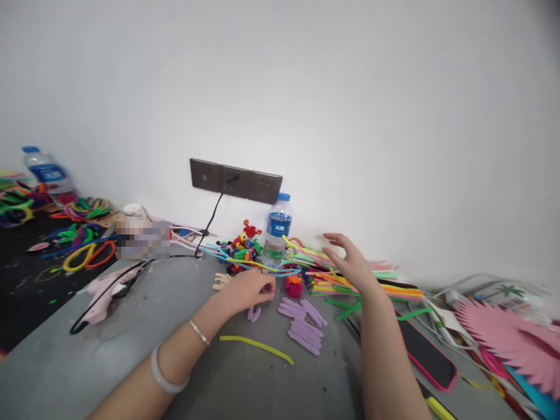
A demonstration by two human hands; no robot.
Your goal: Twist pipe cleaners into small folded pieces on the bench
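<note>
Against the white wall, in the head view, stands a clear plastic bottle with a blue cap (280, 227). The left hand (249, 291) hovers low over the grey table (175, 332), fingers curled down; whether it grips anything, I cannot tell. The right hand (347, 262), fingers loosely parted and holding nothing, is raised above bundled multicoloured fuzzy craft stems (332, 283). Short lilac fuzzy pieces (304, 326) lie between the forearms, near one yellow-green fuzzy stem (258, 344).

Left hand (247, 290) curled — right hand (352, 265) open
</note>
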